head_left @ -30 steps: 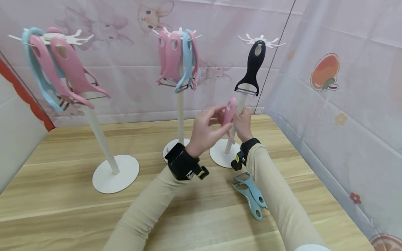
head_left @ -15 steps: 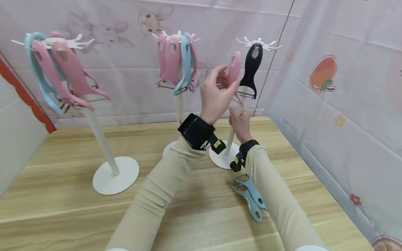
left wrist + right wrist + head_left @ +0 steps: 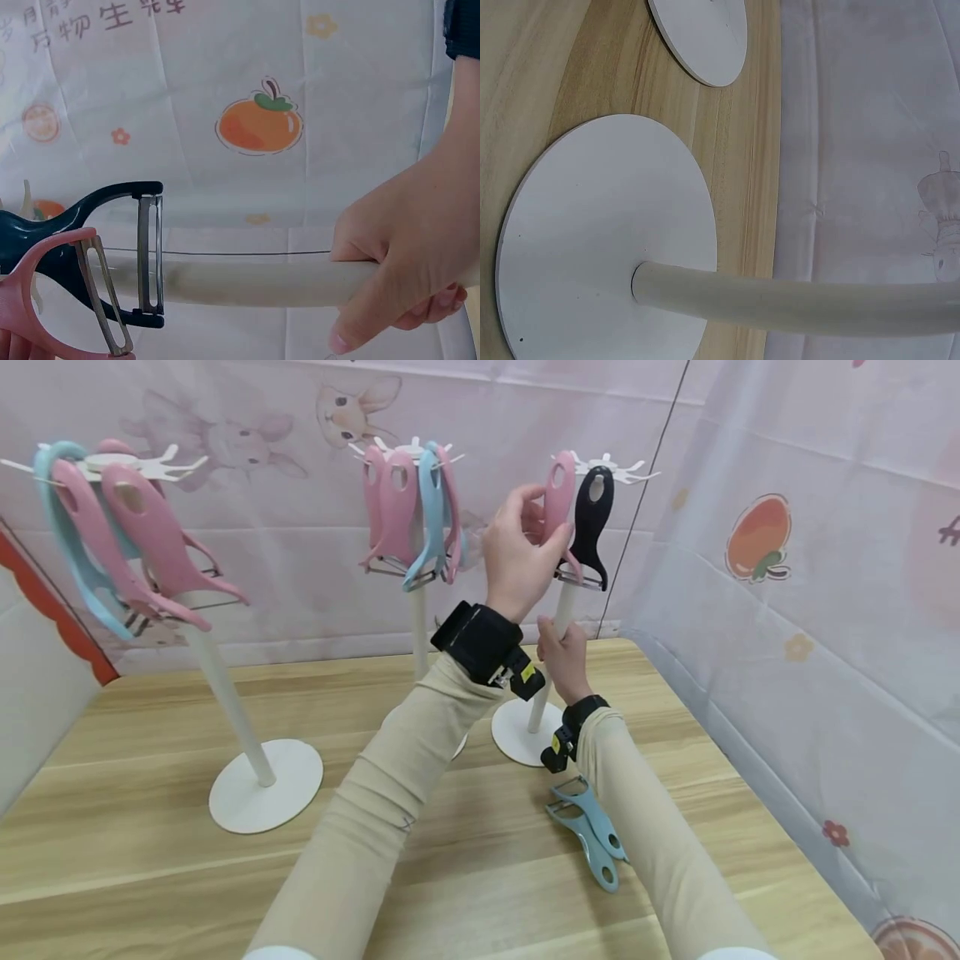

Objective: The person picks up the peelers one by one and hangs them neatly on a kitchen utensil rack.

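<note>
In the head view my left hand (image 3: 519, 560) pinches a pink peeler (image 3: 558, 489) by its handle, holding it upright at the hooks of the right-hand white stand (image 3: 628, 472). Whether the peeler's handle hole is on a hook cannot be told. Just beside it a black peeler (image 3: 591, 518) hangs from that stand. Lower down, my right hand (image 3: 564, 662) grips the stand's pole (image 3: 255, 283). In the left wrist view the pink peeler's blade (image 3: 109, 296) overlaps the black peeler's frame (image 3: 64, 225). The right wrist view shows the round stand base (image 3: 592, 225), not the hand.
Two light-blue peelers (image 3: 585, 843) lie on the wooden table (image 3: 480, 852) by my right forearm. The middle stand (image 3: 420, 618) and left stand (image 3: 258, 789) carry several pink and blue peelers. Printed curtains (image 3: 675, 577) enclose the back and right side.
My left hand has raised the pink peeler from mid-pole up to hook height, next to the black peeler. The right hand stays on the pole.
</note>
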{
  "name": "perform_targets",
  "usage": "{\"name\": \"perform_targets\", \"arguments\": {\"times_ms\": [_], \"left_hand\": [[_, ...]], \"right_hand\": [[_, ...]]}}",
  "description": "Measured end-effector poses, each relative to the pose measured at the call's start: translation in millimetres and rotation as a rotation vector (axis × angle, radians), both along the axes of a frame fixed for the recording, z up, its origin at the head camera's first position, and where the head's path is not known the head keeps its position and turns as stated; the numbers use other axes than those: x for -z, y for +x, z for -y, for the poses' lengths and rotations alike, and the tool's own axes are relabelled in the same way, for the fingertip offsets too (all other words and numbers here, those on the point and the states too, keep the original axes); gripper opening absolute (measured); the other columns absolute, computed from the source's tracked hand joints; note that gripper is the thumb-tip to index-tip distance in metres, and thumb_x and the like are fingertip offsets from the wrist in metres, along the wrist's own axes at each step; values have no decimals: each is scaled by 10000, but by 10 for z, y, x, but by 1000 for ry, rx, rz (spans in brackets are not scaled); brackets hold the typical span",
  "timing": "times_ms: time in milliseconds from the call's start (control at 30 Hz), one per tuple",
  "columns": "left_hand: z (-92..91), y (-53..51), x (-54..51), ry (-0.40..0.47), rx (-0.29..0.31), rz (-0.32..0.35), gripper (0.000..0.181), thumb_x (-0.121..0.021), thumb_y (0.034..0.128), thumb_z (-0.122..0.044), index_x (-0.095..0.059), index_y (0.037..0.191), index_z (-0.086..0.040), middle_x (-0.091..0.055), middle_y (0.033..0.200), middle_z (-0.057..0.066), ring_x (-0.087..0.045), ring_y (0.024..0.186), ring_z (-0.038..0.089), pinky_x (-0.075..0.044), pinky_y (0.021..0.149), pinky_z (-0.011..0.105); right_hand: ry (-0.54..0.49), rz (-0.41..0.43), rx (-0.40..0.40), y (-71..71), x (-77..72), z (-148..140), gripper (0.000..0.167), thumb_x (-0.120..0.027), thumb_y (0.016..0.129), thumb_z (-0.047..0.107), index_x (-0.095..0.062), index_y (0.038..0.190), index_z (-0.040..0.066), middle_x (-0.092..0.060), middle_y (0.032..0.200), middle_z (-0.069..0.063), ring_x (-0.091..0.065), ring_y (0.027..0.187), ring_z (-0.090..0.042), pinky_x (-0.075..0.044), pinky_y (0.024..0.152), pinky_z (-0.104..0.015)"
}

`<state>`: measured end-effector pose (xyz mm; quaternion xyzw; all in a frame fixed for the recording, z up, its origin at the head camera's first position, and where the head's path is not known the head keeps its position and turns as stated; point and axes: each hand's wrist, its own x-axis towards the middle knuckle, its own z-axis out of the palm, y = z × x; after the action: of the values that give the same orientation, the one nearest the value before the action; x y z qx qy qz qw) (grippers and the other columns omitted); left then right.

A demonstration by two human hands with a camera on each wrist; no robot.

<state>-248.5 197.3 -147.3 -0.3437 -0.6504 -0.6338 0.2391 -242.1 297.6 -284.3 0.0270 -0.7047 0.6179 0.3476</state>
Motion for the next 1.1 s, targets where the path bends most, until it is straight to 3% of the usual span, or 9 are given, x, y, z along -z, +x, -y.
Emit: {"name": "perform_targets", "arguments": {"times_ms": [167,267,467,633,800,900,1000,1100], "left_hand": [[-37,-19,-9,-28,-8,5,384,-683,793,-66,-547,1145,1,-586,858,97,-592,740,160,-459,670,155],[-45,-25,29,-47,5,12,379,-680,798,-73,-546,1145,-2,-587,863,91,-591,721,156,-455,654,164],[-35,-31,157,-72,25,-19,380,-676,806,-80,-537,1147,14,-592,860,108,-566,777,166,-461,714,201],[35,0,318,-118,30,-41,441,-692,805,-139,-515,1180,12,-588,1005,116,-550,945,177,-430,829,194],[161,119,597,-103,36,-135,420,-684,797,-100,-514,1151,48,-571,1006,165,-550,930,238,-427,804,183],[273,205,849,-136,104,-257,280,-640,795,-19,-550,1042,74,-600,845,151,-577,762,222,-454,713,172],[411,299,1138,-297,242,-400,93,-597,795,15,-600,886,33,-575,667,63,-541,596,138,-446,603,151],[507,408,1409,-572,390,-529,60,-590,797,-5,-623,768,-47,-545,612,-26,-491,552,57,-402,560,135]], "right_hand": [[6,-5,0,0,12,9,309,-474,938,95,-437,648,-3,-398,533,-47,-388,510,-308,-364,470,-275],[2,-4,2,2,23,18,303,-474,937,95,-442,649,7,-399,534,-46,-392,498,-274,-364,469,-270],[-14,-9,-16,-1,10,22,301,-465,925,74,-445,626,41,-392,519,-18,-389,461,-158,-353,465,-250],[3,-17,-34,-2,-20,-6,324,-448,925,69,-430,602,38,-374,500,-7,-371,451,-143,-338,462,-256],[-11,6,-20,5,-42,-19,272,-479,921,68,-462,651,101,-414,539,23,-396,486,-115,-355,486,-246],[-13,31,2,20,-49,-18,204,-500,913,67,-496,716,122,-455,596,36,-431,537,-90,-378,525,-227],[-28,54,-43,33,-50,-23,215,-481,928,73,-476,713,85,-437,583,11,-414,525,-98,-364,520,-231],[-40,79,-88,33,-50,-41,251,-453,940,70,-449,689,52,-403,543,-20,-389,485,-120,-349,487,-233]]}}
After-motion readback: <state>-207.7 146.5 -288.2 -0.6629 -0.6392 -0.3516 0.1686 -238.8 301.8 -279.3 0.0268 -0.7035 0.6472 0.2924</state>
